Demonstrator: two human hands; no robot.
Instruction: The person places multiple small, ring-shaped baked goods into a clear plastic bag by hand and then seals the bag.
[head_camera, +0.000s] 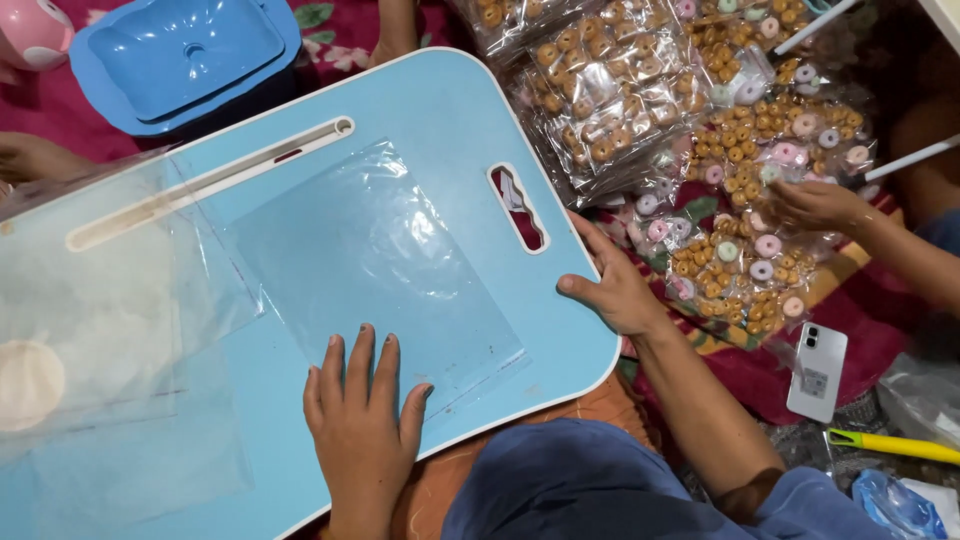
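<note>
A clear bag (375, 270) is lying on the lap tray (450, 120), with a stack of plastic sheets (100, 310) sitting on the tray's left part. Snack packets (640, 90) are piling up right of the tray, and a phone (817, 371) is lying further right, nearer the person.

Bright, even light overhead; soft glare on the clear plastic bag (370, 270); corners dim, slightly blurred.
</note>
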